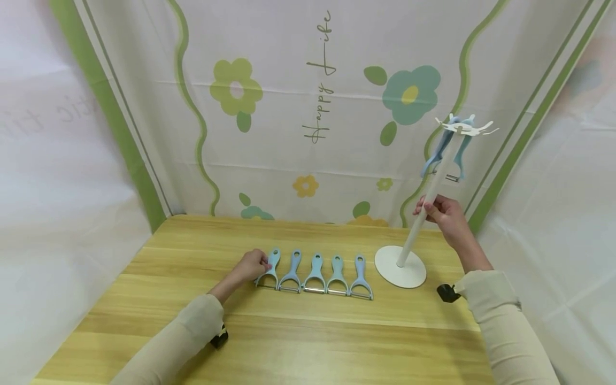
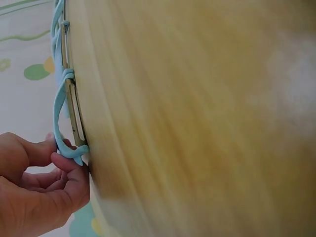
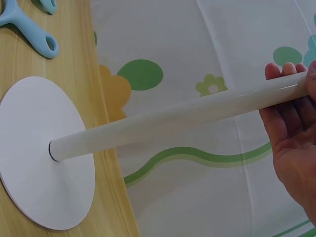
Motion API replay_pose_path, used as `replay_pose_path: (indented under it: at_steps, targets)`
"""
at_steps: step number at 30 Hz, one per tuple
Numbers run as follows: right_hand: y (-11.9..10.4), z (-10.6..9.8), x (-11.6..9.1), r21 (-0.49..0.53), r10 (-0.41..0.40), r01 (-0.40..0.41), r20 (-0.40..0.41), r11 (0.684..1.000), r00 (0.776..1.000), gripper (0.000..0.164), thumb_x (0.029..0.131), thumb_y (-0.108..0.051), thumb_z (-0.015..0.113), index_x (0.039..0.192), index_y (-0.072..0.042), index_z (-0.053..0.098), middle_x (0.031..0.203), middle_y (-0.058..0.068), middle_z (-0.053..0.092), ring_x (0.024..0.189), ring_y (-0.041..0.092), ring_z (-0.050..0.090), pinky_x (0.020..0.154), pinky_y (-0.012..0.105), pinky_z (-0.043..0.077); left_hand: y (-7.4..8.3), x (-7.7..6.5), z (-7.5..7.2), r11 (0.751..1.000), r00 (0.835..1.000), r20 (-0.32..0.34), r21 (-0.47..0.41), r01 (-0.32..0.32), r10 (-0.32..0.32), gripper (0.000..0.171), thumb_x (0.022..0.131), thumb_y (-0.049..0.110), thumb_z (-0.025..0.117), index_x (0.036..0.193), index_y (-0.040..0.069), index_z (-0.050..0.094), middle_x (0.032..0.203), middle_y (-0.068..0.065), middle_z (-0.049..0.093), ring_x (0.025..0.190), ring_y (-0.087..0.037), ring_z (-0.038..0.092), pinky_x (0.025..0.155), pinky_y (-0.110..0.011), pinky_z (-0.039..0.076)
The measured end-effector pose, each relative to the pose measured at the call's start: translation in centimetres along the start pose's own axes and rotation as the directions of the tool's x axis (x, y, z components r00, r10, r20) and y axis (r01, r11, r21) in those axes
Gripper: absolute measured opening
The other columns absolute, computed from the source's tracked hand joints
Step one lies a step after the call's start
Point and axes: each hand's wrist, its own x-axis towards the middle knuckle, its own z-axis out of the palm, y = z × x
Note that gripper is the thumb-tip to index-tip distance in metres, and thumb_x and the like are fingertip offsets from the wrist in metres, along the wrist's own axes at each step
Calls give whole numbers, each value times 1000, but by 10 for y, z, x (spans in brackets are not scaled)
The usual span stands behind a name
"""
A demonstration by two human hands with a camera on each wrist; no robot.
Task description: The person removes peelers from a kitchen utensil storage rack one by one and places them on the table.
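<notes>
The place seems to be a small booth (image 1: 553, 235): cloth (image 1: 279, 144) closes it at the back and on both sides, with printed flowers (image 1: 223, 91) and the words "Happy Life" (image 1: 319, 101). Inside stands a wood-grain bench (image 1: 308, 342). Which kind of room is around it, I cannot tell.

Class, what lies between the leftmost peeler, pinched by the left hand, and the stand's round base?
Four Y-shaped peelers in a row, then a narrow strip of bare tabletop, as the head view shows.
</notes>
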Motion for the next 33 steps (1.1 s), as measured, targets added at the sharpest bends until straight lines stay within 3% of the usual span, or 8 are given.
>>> replay_pose_path:
  at_steps: [11,14,18,22,24,27,30,33]
  targets:
    - [-1,0,1,-20,7,-7,1,1000,1000,31,103,-14,53,109,16,55,90,-5,71,87,3,71,78,16,57,2,1,3,999,1000,-22,37,-6,7,43,91,-2,63,58,13,40,53,5,33,48,-8,33,46,-18,28]
    - [-1,0,0,-26,24,-24,-4,999,1000,30,103,-15,53,110,14,57,90,-6,71,87,3,71,78,15,57,3,1,4,997,999,-41,80,-1,4,32,91,0,65,62,7,52,57,2,43,52,-10,39,49,-20,33]
    - [-4,1,-1,-73,54,-55,-20,996,998,27,103,-16,53,110,9,60,91,-9,71,89,2,71,79,14,56,4,0,4,991,997,-75,129,19,-9,9,90,3,69,85,-5,67,77,-10,63,64,-15,52,57,-23,45]
    - [-12,6,-2,-187,85,-97,-70,977,994,35,103,-19,54,115,13,58,91,-15,71,87,-3,69,78,12,55,5,-2,2,990,997,-72,134,34,-25,12,91,5,69,90,-7,69,80,-14,67,63,-16,54,57,-24,46]
    - [-17,11,-2,-289,91,-126,-133,949,987,38,102,-23,57,116,12,59,91,-11,71,83,-7,66,75,10,54,5,-3,2,991,997,-67,132,35,-26,12,91,6,69,89,-6,70,77,-12,66,60,-14,53,55,-23,45]
    - [-22,20,-2,-472,57,-182,-266,863,962,40,100,-29,61,113,8,63,92,5,72,75,-8,61,66,7,50,3,-4,0,991,998,-62,132,36,-28,14,92,7,69,92,-7,71,81,-14,69,62,-15,55,56,-24,47]
    - [-25,31,-2,-574,-6,-248,-403,780,915,38,97,-30,66,110,5,65,98,22,71,75,10,66,61,4,42,2,-5,-2,990,997,-68,134,33,-24,21,93,11,69,101,-8,70,92,-17,71,72,-18,61,65,-29,54]
    - [-23,39,-2,-598,-81,-267,-490,756,868,34,94,-25,69,107,6,63,98,26,71,82,32,68,63,6,36,1,-5,-5,991,996,-81,131,36,-26,28,94,16,69,106,-10,68,95,-18,72,78,-21,66,72,-35,57]
